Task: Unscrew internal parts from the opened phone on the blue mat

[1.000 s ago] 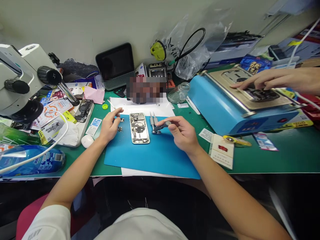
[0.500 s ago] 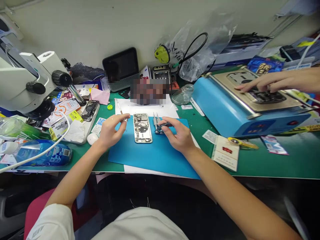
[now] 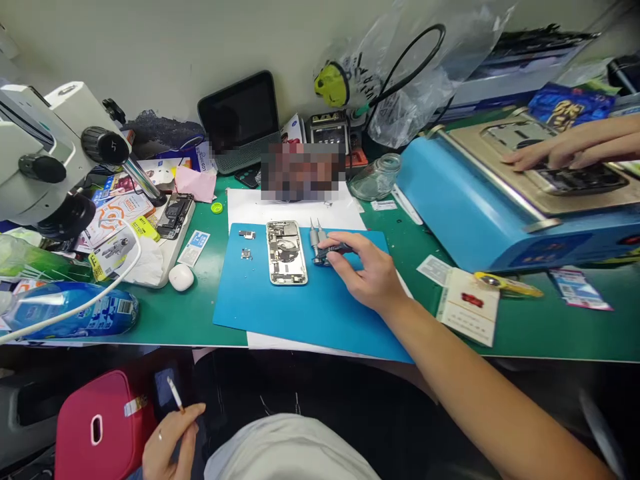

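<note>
My left hand (image 3: 171,440) is below the table's front edge, pinching a cigarette (image 3: 175,393) that points up. My right hand (image 3: 367,270) rests at the right of the blue mat (image 3: 300,320), its thumb and fingers closed round a dark screwdriver (image 3: 338,249). Beside those fingertips lie grey screwdrivers (image 3: 316,238), tips pointing away from me. Left of them, an opened phone (image 3: 287,253) shows its inner parts on the mat. Two small phone parts, an upper one (image 3: 247,235) and a lower one (image 3: 247,254), lie left of the phone.
At right, another person's hand (image 3: 565,150) presses on a phone on a blue heating machine (image 3: 450,207). A microscope (image 3: 75,153) stands at left above a blue bottle (image 3: 75,310). A glass jar (image 3: 377,177) is behind the mat; a cigarette pack (image 3: 470,307) sits to its right.
My left hand has dropped from over the mat to below the table edge with the cigarette, uncovering the small parts. My right hand stays by the screwdrivers. The view has turned slightly.
</note>
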Demonstrator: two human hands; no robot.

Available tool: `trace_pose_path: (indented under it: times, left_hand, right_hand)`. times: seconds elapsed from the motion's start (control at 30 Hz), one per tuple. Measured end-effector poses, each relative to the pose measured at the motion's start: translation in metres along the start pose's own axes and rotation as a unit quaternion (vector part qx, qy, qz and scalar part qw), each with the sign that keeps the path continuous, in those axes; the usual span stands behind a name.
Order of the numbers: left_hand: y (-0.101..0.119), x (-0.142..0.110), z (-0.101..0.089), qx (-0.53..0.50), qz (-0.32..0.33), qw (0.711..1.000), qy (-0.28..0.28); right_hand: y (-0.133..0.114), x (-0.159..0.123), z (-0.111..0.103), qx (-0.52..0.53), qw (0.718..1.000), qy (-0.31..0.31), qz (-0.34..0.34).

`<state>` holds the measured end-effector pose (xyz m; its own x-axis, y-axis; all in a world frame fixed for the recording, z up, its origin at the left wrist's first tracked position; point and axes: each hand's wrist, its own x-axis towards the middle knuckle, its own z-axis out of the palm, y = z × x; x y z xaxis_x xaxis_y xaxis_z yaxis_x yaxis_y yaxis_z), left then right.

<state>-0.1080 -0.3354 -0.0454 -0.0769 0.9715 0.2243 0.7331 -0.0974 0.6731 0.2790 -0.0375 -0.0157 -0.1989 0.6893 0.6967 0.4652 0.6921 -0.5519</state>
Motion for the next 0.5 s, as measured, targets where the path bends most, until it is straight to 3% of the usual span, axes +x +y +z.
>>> trace_pose_path:
  times: [0.07, 0.17, 0.3, 0.5]
  left_hand:
    - [-0.032, -0.036, 0.010, -0.001, -0.130, 0.991, 0.000]
    - [-0.074, -0.073, 0.028, -0.002, -0.347, 0.938, 0.007]
    - [-0.105, -0.102, 0.044, 0.014, -0.404, 0.915, -0.018]
    - [-0.121, -0.128, 0.053, 0.061, -0.415, 0.899, -0.124]
  right_hand:
    - [-0.001, 0.000, 0.000, 0.000, 1.000, -0.002, -0.005]
    - [-0.003, 0.000, 0.000, -0.001, 1.000, -0.008, -0.017]
    - [-0.003, -0.001, 0.001, -0.003, 1.000, -0.011, -0.012]
    - [-0.001, -0.002, 0.001, 0.001, 1.000, -0.012, 0.000]
